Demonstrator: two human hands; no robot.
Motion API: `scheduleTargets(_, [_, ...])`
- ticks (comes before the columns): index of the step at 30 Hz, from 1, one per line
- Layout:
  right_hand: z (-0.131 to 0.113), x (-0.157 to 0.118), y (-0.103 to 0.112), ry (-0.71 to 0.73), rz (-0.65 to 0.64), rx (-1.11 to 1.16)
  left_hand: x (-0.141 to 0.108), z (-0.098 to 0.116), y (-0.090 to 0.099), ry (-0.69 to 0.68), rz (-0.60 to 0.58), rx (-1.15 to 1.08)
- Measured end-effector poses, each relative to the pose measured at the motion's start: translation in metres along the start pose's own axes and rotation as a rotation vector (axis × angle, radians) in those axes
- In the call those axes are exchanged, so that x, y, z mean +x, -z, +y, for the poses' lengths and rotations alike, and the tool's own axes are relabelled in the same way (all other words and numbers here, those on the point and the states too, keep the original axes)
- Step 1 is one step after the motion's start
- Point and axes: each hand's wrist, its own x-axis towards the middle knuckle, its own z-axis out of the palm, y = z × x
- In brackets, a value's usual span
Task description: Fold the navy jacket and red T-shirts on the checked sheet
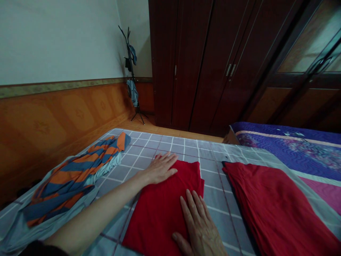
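Note:
A folded red cloth [162,209] lies on the grey checked bed cover [215,193] in front of me. My left hand [161,168] rests flat on its far left corner, fingers stretched out. Nearer to me, my right hand [198,225] lies over the right edge of the same cloth with its fingers spread. Neither hand grips anything. A larger red garment [274,202] with a dark edge lies to the right. On the left side of the bed is a crumpled orange and blue striped garment [77,174], with pale cloth under it.
A purple patterned bedspread [287,145] is at the right, beside a cardboard-coloured box edge [231,137]. Dark wooden wardrobes [191,64] stand beyond the bed. A coat rack [131,64] with a few items hanging on it is in the far corner.

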Motion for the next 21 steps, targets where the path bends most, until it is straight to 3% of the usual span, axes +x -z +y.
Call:
scheduleTargets(2, [-0.001,0.0,-0.002,-0.012,0.009,0.001,0.008,0.017,-0.005,-0.205,-0.071,-0.039])
scheduleTargets(4, [-0.002,-0.001,-0.004,-0.019,0.018,0.0,0.02,0.028,-0.01,-0.265,-0.11,-0.044])
scheduleTargets(10, [-0.001,0.001,0.001,-0.014,-0.022,0.011,0.063,0.033,-0.013,-0.042,-0.043,-0.009])
scheduleTargets(16, [0.003,0.004,0.008,0.094,-0.143,0.154,0.07,0.054,-0.015,-0.168,0.04,-0.033])
scheduleTargets(21, [0.002,0.003,0.002,0.13,-0.181,0.218,0.091,0.061,-0.023,-0.062,0.034,-0.052])
